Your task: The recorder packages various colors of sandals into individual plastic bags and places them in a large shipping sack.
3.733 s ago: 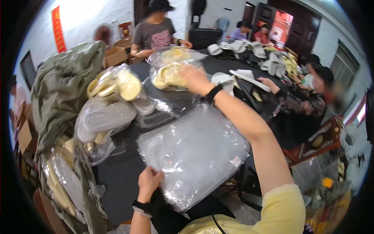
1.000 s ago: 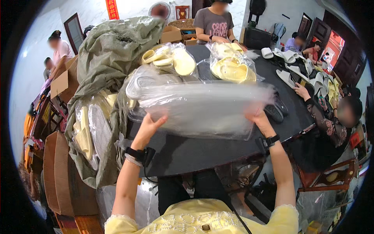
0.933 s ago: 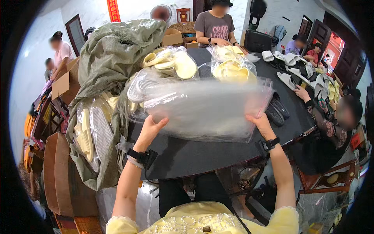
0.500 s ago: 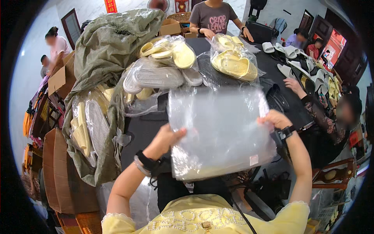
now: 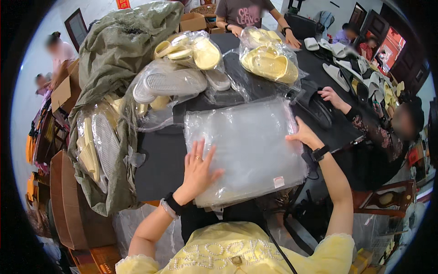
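A stack of clear plastic bags [image 5: 251, 146] lies at the front edge of the black table, its near end sticking out over the edge. My left hand [image 5: 197, 171] rests on the stack's left part, fingers spread and palm down. At the right edge of the bags is my right hand [image 5: 306, 135], touching them with thumb and fingers apart. Beyond the stack sit bagged yellow slippers [image 5: 269, 61]. To the left, a bagged grey slipper [image 5: 175, 83] lies with its sole showing, below more bagged yellow slippers [image 5: 206, 52].
A green woven sack [image 5: 121, 57] slumps at the left, with bagged slippers [image 5: 106, 146] in its folds. Loose white slippers [image 5: 335, 76] and black slippers [image 5: 315, 109] lie on the right. A co-worker's hand [image 5: 334, 98] reaches in there; another person [image 5: 244, 16] stands across the table.
The bag stack has come down onto the table's front edge. My left hand has let go of its edge and spread flat on top; my right hand's grip has loosened.
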Demonstrator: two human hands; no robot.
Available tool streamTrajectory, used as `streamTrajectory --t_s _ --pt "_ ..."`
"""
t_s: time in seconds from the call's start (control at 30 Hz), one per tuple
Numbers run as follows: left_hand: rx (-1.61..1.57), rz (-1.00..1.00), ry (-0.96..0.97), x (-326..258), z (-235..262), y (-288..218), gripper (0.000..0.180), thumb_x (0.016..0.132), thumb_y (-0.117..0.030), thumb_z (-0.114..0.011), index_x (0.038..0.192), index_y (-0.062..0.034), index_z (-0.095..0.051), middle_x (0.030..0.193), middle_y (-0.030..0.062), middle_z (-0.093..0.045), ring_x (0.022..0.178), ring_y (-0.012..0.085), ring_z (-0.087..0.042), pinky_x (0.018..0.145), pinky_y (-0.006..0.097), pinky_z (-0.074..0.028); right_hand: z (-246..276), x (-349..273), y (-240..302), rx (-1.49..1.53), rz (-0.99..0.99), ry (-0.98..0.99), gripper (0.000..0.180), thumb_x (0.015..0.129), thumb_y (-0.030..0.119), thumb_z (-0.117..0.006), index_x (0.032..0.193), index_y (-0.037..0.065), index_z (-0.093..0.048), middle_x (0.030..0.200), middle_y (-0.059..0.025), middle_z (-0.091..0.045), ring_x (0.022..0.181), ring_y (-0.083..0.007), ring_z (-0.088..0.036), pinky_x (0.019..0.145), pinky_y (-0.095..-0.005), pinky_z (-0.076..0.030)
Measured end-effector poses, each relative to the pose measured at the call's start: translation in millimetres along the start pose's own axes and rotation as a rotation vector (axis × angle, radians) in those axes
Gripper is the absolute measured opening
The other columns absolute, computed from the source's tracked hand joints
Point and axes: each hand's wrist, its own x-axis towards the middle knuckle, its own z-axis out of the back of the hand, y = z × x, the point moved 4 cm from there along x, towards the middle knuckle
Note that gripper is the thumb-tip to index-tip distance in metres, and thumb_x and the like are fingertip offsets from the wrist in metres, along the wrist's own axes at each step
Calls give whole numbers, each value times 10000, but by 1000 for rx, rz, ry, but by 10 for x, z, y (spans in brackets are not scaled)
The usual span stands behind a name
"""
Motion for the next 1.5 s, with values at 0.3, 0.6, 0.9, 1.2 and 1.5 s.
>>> streamTrajectory --t_s 0.3,0.6,0.9,1.2,1.5 --pt "112 -12 203 -214 -312 92 790 795 -577 -554 1381 -90 -343 1461 244 -178 1343 424 -182 1021 548 -221 -419 -759 1221 316 -64 207 469 902 155 -542 1323 50 -362 969 -95 -551 829 -168 -590 663 -286 -500" --pt "-37 11 231 -224 -95 107 704 829 -501 -558 1343 -57 -372 1407 243 -293 1310 404 -265 1046 481 -258 -1197 -955 275 1544 -385 158 425 960 245 -435 1347 116 -314 1319 -192 -439 1049 -239 -549 821 -370 -496" --pt "380 483 -627 867 1729 1571 566 786 -221 -667 1233 38 -434 1067 211 -548 1016 347 -522 902 428 -394 -1157 -1232 956 54 223 -103 508 835 178 -595 1301 50 -439 1366 -169 -396 1184 -313 -460 989 -468 -365" --pt "-1124 322 -384 1564 2351 1795 281 888 -313 -550 1096 -125 -550 1001 4 -590 932 130 -545 761 297 -428 -1481 -1259 1199 -542 299 72 813 658 427 -748 1330 113 -417 1408 -206 -298 1315 -410 -254 1050 -569 -201" --pt "-1124 -871 175 1634 3083 -513 405 911 -245 -515 1269 -63 -469 1311 103 -468 1197 195 -456 1015 380 -339 -1761 -1178 1023 -746 303 197 965 589 343 -806 1397 189 -302 1461 -179 -181 1345 -404 -176 1034 -627 -181"
